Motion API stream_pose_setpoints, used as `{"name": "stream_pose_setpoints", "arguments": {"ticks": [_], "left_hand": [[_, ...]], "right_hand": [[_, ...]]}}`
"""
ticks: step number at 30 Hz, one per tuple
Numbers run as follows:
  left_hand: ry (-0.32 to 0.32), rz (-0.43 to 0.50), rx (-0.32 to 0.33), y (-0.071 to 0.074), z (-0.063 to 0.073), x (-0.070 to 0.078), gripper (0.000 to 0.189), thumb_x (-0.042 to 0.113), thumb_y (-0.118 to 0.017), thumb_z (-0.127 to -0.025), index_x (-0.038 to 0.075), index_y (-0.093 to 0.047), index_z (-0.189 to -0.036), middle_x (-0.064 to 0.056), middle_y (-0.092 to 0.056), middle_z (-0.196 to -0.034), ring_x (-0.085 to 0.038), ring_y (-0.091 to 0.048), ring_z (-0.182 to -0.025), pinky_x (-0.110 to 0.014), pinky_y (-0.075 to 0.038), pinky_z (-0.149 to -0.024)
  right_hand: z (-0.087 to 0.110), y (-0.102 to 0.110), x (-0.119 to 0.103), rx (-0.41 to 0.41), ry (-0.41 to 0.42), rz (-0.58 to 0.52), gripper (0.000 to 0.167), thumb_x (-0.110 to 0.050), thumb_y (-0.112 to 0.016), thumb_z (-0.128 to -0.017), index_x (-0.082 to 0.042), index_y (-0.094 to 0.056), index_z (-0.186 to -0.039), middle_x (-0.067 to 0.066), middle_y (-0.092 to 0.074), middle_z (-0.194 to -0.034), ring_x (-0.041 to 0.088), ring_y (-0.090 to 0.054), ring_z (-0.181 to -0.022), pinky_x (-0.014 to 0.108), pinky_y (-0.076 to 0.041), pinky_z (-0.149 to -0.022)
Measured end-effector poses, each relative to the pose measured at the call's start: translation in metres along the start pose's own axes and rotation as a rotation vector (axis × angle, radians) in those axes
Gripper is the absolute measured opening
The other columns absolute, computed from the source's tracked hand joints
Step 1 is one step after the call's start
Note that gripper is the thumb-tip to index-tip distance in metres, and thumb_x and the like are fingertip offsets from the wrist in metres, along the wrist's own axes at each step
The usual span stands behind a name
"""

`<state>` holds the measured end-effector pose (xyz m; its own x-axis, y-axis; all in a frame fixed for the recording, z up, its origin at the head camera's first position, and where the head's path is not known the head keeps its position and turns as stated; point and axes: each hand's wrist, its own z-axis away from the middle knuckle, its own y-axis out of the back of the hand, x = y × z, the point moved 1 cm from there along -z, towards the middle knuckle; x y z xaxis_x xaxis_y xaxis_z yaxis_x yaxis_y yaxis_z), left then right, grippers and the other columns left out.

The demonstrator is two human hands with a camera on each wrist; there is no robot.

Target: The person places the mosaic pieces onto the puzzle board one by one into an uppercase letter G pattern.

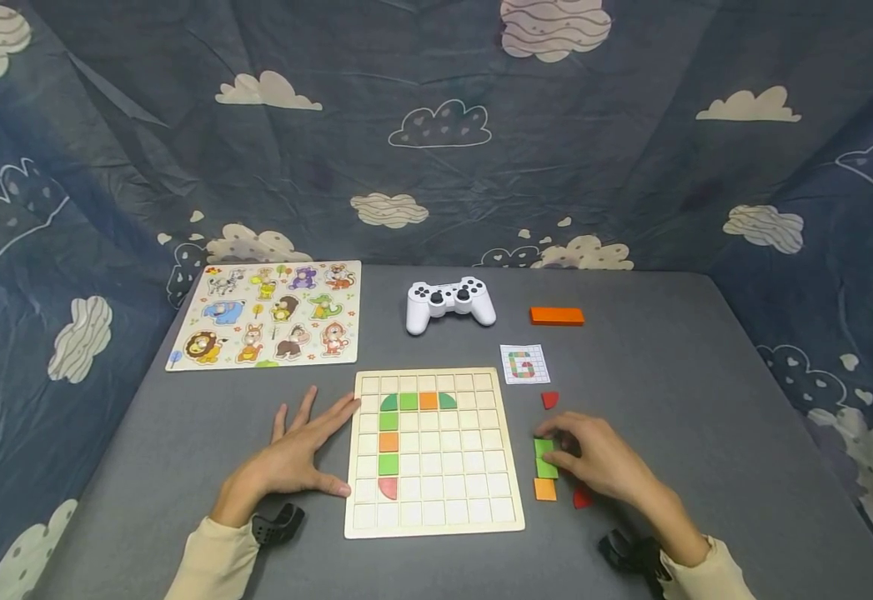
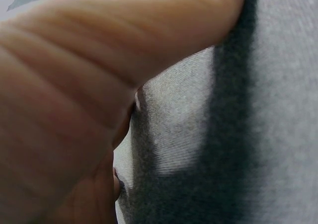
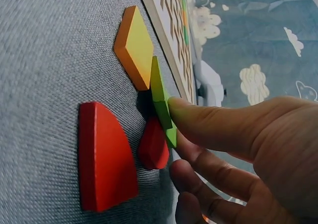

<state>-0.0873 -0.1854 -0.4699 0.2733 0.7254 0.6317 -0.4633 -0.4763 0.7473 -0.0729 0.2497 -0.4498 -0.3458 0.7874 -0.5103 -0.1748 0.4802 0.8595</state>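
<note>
The head view shows the left hand (image 1: 297, 454) spread wide, gripping nothing, at the left edge of the gridded wooden board (image 1: 447, 462), and the right hand (image 1: 594, 454) beside its right edge, a pattern card (image 1: 525, 364) and white game controller (image 1: 449, 302) beyond. The left wrist view shows mostly that hand's thumb over grey tabletop (image 2: 283, 110). In the right wrist view, thumb and finger pinch a tilted green square tile (image 3: 160, 100): seemingly a pick-up, calling for a lift clear of the nearby orange square tile (image 3: 136, 52) and red quarter-circle tile (image 3: 109, 159).

Left hand (image 1: 292, 457) against gridded board (image 1: 453, 487), right hand (image 1: 599, 452) at green tiles (image 1: 547, 472)
</note>
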Motion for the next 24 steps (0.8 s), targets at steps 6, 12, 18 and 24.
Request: {"name": "stream_pose_setpoints", "arguments": {"ticks": [6,12,18,24], "left_hand": [[0.003,-0.004,-0.003,0.0005,0.0003,0.0010,0.121,0.052,-0.089,-0.064,0.021,-0.023,-0.161,-0.004,-0.016,-0.169,-0.048,0.016,-0.151,-0.075,0.017,-0.108],[0.011,0.003,-0.003,0.0007,0.0006,0.0027,0.121,0.050,-0.090,-0.063,0.020,-0.024,-0.161,-0.005,-0.017,-0.169,-0.048,0.015,-0.151,-0.075,0.017,-0.109],[0.009,-0.004,-0.001,-0.0007,0.0001,0.0018,0.122,0.050,-0.090,-0.063,0.021,-0.024,-0.161,-0.004,-0.017,-0.169,-0.048,0.015,-0.152,-0.075,0.017,-0.109],[0.002,0.001,-0.001,0.0004,0.0006,0.0013,0.121,0.049,-0.090,-0.063,0.020,-0.024,-0.161,-0.005,-0.018,-0.169,-0.048,0.014,-0.151,-0.075,0.017,-0.109]], "right_hand": [[0.0001,-0.0014,0.0009,0.009,0.004,-0.009,0.026,-0.010,-0.084,-0.079,-0.014,-0.075,-0.104,-0.005,-0.069,-0.096,0.009,-0.057,-0.078,0.026,-0.049,-0.068],[0.0002,-0.0033,0.0010,0.000,-0.008,-0.010,0.023,-0.008,-0.083,-0.080,-0.014,-0.075,-0.101,-0.008,-0.065,-0.092,0.007,-0.055,-0.077,0.024,-0.047,-0.067],[0.0004,-0.0015,0.0023,-0.014,-0.005,-0.036,0.021,-0.003,-0.079,-0.082,-0.016,-0.074,-0.099,-0.008,-0.067,-0.093,0.002,-0.053,-0.076,0.026,-0.049,-0.067],[-0.0040,0.0011,0.0052,-0.030,0.025,-0.067,0.018,-0.002,-0.077,-0.085,-0.015,-0.074,-0.097,-0.008,-0.070,-0.092,0.002,-0.057,-0.079,0.027,-0.052,-0.070]]}}
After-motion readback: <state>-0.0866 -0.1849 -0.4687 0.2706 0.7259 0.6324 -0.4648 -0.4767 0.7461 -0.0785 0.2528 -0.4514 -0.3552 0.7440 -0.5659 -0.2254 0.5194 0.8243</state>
